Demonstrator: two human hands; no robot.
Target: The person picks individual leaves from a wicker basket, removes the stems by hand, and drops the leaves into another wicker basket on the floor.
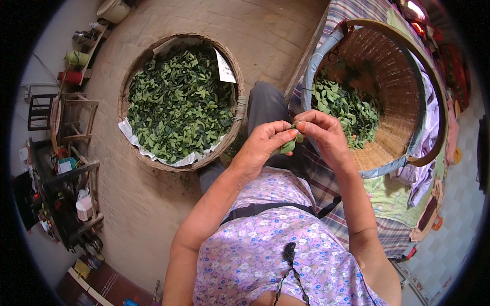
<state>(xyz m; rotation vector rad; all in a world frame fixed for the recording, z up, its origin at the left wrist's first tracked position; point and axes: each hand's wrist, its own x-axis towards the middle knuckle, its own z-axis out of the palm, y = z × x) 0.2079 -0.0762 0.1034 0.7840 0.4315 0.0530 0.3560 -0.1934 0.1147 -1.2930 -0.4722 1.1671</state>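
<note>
Both my hands meet above my lap, fingertips almost touching. My left hand grips a small green leafy sprig, its leaves hanging below the fingers. The thumb and fingertips of my right hand pinch the sprig's upper end. Left of my knees is a round wicker basket full of loose green leaves, lined with white printed sheeting. At the right, a deep wicker basket with a hooped handle lies tilted towards me, its rim bound in blue cloth. Leafy green sprigs are heaped in its lower part.
The tilted basket rests on a bed or bench covered with plaid cloth, beside a purple garment and a green patterned cloth. Along the left wall stand a wooden rack with household items, a low shelf and a pale bucket.
</note>
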